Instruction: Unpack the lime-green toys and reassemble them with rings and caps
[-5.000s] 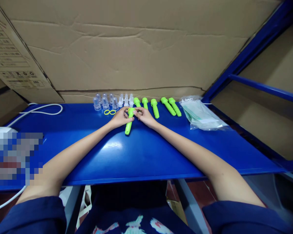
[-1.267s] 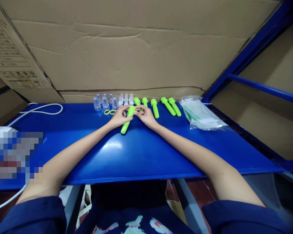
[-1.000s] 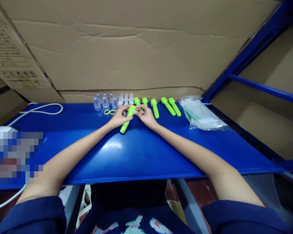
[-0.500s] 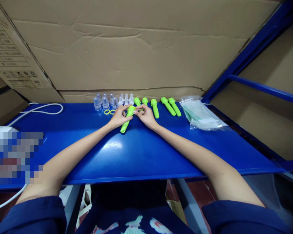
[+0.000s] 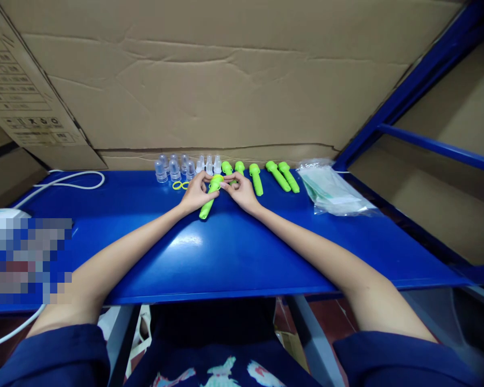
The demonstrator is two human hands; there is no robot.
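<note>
Packing workshop, blue workbench (image 5: 234, 258), cardboard cartons (image 5: 210, 80)

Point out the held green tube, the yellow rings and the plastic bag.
green tube (image 5: 205, 207), head view, lower shaft near its free end.
yellow rings (image 5: 181, 185), head view, where the two rings meet.
plastic bag (image 5: 331, 189), head view, middle of its top.

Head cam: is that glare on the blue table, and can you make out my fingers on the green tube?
Head view: yes, a glare patch on the blue table, short of the hands; light even, focus sharp, edges bent by the wide lens; pixelated block at left. Left hand and right hand meet at the head of the green tube, too small for finger detail.
</note>
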